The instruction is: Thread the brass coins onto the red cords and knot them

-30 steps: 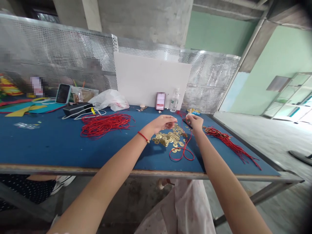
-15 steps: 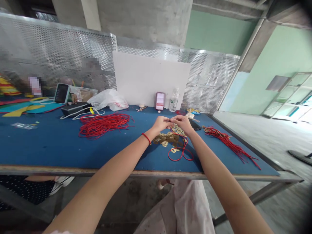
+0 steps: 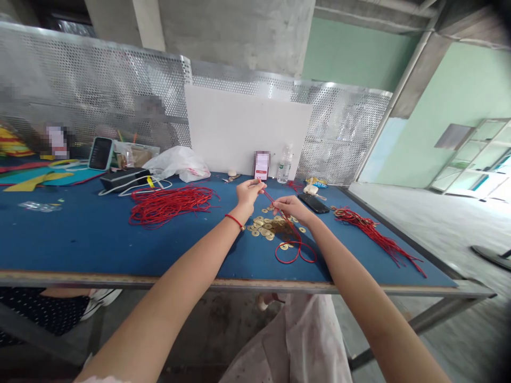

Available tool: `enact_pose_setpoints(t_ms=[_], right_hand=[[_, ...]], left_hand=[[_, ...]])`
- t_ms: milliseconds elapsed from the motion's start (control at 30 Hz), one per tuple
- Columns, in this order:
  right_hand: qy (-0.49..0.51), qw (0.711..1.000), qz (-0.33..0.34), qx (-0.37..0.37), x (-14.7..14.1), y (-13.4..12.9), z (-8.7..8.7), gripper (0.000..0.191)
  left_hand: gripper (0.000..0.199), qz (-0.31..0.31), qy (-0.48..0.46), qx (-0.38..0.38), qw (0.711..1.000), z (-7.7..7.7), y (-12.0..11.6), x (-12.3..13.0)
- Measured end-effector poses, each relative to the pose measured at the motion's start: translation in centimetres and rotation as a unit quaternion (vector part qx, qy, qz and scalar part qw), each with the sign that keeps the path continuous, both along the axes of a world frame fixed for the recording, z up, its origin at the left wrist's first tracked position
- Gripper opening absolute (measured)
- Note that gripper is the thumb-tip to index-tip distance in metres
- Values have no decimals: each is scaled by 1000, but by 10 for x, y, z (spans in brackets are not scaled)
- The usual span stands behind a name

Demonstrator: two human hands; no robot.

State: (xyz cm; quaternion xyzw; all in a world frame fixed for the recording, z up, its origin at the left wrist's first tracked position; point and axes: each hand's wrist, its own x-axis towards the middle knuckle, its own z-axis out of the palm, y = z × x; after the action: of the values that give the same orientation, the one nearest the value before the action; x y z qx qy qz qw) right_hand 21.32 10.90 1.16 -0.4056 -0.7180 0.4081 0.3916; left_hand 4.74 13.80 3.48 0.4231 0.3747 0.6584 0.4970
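While the left hand (image 3: pixel 246 192) and right hand (image 3: pixel 294 208) both have fingers pinched on the red cord (image 3: pixel 268 197), the short bit between them slants pretty straight down rightward, with the right one nearer the loose loops (image 3: pixel 300 243) by the coins (image 3: pixel 261 229) on the tabletop (image 3: pixel 99 239).

Left hand (image 3: pixel 248 194): pinches a red cord (image 3: pixel 294 230) near its upper end. Right hand (image 3: pixel 293 207): pinches the same cord lower down. Between the two grips the cord runs straight; below, it loops onto the bench (image 3: pixel 99 239). Loose brass-coloured coins (image 3: pixel 263 227) lie beneath. Across from me, a bundle of red cords (image 3: pixel 171 205) lies left; a black phone (image 3: pixel 313 202) lies flat, right.
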Motion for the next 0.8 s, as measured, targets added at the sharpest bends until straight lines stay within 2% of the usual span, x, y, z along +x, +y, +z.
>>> enact_pose_setpoints(t_ms=[100, 200, 433, 533, 667, 800], right_hand=[[-2, 1000, 13, -6, -1, -2, 2, 43], [1, 999, 33, -23, -3, -6, 5, 47], [13, 993, 93, -66, -5, -6, 1, 42], [54, 994, 73, -63, -5, -4, 2, 40], [171, 984, -21, -38, -5, -3, 6, 36], [285, 950, -127, -10, -1, -1, 11, 32]], left_hand=[[10, 7, -32, -36, 999, 0, 3, -4], [7, -16, -48, -54, 997, -2, 2, -3], [12, -29, -28, -34, 999, -4, -1, 2], [14, -56, -11, -35, 998, -9, -3, 5], [22, -182, -15, -81, 980, -16, -10, 12], [44, -345, 8, -126, 930, -20, -19, 23]])
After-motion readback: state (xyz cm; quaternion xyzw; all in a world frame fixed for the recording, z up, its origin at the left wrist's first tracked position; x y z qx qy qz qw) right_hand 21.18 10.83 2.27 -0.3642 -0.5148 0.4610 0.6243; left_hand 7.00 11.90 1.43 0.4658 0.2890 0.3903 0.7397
